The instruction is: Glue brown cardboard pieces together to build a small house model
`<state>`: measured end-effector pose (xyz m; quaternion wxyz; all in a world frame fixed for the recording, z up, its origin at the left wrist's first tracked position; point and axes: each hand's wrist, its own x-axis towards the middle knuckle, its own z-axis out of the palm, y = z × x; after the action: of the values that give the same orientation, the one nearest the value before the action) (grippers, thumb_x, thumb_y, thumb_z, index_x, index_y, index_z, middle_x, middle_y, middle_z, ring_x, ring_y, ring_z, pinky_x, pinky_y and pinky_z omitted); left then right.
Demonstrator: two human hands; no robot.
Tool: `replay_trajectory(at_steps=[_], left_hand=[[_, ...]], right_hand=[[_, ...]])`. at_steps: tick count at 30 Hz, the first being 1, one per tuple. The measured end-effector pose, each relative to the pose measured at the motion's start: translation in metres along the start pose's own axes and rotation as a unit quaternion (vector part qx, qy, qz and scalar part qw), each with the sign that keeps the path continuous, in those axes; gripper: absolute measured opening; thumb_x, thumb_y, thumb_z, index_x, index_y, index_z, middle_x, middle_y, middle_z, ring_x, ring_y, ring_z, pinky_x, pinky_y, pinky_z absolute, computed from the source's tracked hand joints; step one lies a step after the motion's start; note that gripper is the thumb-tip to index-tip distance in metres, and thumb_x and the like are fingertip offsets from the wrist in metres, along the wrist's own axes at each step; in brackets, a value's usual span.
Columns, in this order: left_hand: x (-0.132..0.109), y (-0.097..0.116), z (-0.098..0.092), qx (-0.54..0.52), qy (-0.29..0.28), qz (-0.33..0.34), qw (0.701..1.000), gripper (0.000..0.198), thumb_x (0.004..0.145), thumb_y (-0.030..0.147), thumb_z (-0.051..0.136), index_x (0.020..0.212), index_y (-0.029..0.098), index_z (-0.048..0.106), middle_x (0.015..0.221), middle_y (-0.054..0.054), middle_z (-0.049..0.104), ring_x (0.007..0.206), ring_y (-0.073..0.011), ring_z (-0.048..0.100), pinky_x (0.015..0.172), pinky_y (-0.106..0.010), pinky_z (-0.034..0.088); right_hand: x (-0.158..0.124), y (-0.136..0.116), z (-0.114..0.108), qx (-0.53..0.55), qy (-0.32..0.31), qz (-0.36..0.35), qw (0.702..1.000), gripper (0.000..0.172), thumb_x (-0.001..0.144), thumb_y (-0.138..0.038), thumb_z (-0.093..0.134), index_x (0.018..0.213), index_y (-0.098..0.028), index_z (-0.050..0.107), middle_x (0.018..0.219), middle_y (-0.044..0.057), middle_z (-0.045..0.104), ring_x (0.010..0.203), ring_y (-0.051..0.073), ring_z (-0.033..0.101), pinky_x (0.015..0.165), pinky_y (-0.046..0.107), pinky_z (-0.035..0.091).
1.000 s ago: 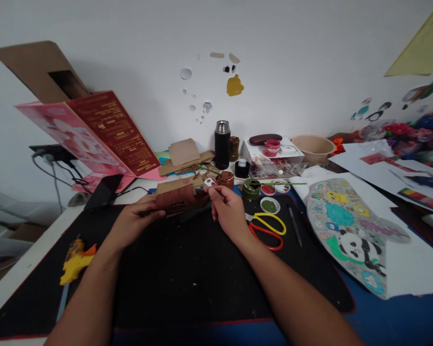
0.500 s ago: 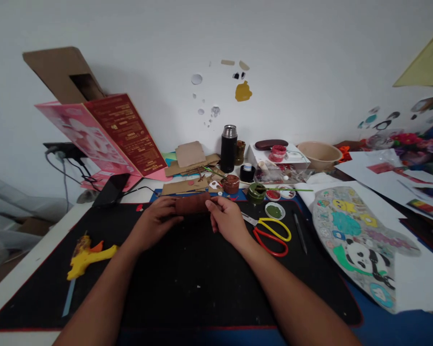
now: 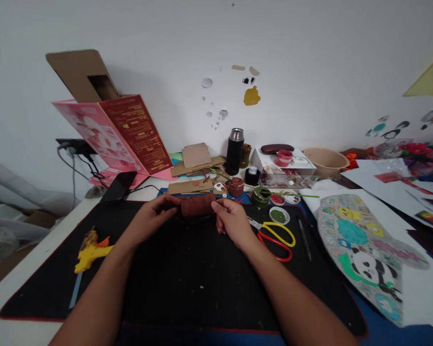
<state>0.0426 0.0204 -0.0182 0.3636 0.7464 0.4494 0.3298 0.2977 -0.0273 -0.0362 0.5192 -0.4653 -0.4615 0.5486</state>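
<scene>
Between my hands a brown cylinder (image 3: 197, 205), matte like painted card or a tube, lies sideways above the black mat (image 3: 202, 269). My left hand (image 3: 158, 214) has its fingers closed at the cylinder's left end. At the right end my right hand (image 3: 234, 220) pinches the edge between thumb and fingers. Close by on the right are scissors (image 3: 277, 235) with one yellow and one red handle. Just behind the cylinder stands a jar of brown paint (image 3: 235, 186), and an opened jar of green paint (image 3: 261, 196) has a green stick lying across it.
A yellow glue gun (image 3: 90, 252) lies on the mat's left side. A black pen (image 3: 304, 238) and a green-smeared lid (image 3: 279, 215) are to the right. Behind stand a black flask (image 3: 235, 151), cardboard pieces (image 3: 196, 154) and a pink folder (image 3: 130, 134). A panda-painted board (image 3: 361, 254) lies far right.
The camera view has shifted, so the whole scene sits slightly further right. The cylinder has turned a little in my hands, and my left fingers have moved slightly toward its end.
</scene>
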Motion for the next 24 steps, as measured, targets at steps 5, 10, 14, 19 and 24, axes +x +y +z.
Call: replay_trajectory(at_steps=[5,10,14,19,24], left_hand=[[0.003,-0.001,0.011,0.04,0.051,0.031,0.997,0.028,0.085,0.04,0.067,0.106,0.021,0.065,0.101,-0.006,0.073,0.091,-0.0229,0.071,0.084,-0.04,0.059],[0.003,-0.001,0.012,0.048,0.059,0.06,0.995,0.025,0.086,0.028,0.062,0.11,0.022,0.068,0.109,-0.007,0.073,0.1,-0.0231,0.071,0.092,-0.043,0.058],[0.003,-0.003,0.013,0.069,0.054,0.045,0.995,0.025,0.087,0.025,0.058,0.108,0.022,0.072,0.108,-0.007,0.078,0.101,-0.0251,0.073,0.095,-0.046,0.058],[0.003,-0.002,0.019,0.113,0.076,0.039,0.99,0.031,0.084,0.018,0.054,0.106,0.023,0.075,0.11,-0.006,0.081,0.101,-0.0258,0.074,0.097,-0.045,0.057],[0.001,0.0,0.021,0.132,0.082,0.031,0.987,0.037,0.084,0.017,0.053,0.112,0.024,0.076,0.114,-0.005,0.081,0.103,-0.0265,0.076,0.096,-0.044,0.058]], right_hand=[[0.0,0.003,0.001,-0.013,-0.022,-0.003,1.0,0.036,0.086,-0.055,0.067,0.09,-0.02,0.064,0.041,-0.01,0.048,0.033,0.011,0.044,0.035,0.021,0.028],[-0.002,0.005,0.003,-0.037,-0.062,0.009,0.997,0.039,0.087,-0.058,0.066,0.092,-0.02,0.065,0.042,-0.01,0.05,0.034,0.011,0.045,0.036,0.021,0.03],[-0.003,0.005,0.004,-0.039,-0.072,0.013,0.997,0.039,0.087,-0.058,0.067,0.091,-0.02,0.066,0.042,-0.01,0.05,0.034,0.011,0.044,0.036,0.021,0.029],[-0.004,0.005,0.004,-0.039,-0.063,0.025,0.997,0.039,0.086,-0.057,0.067,0.092,-0.02,0.065,0.043,-0.01,0.049,0.034,0.011,0.044,0.036,0.021,0.029],[-0.004,0.005,0.004,-0.041,-0.064,0.038,0.996,0.039,0.086,-0.059,0.067,0.09,-0.02,0.063,0.043,-0.01,0.049,0.033,0.011,0.044,0.035,0.02,0.028]])
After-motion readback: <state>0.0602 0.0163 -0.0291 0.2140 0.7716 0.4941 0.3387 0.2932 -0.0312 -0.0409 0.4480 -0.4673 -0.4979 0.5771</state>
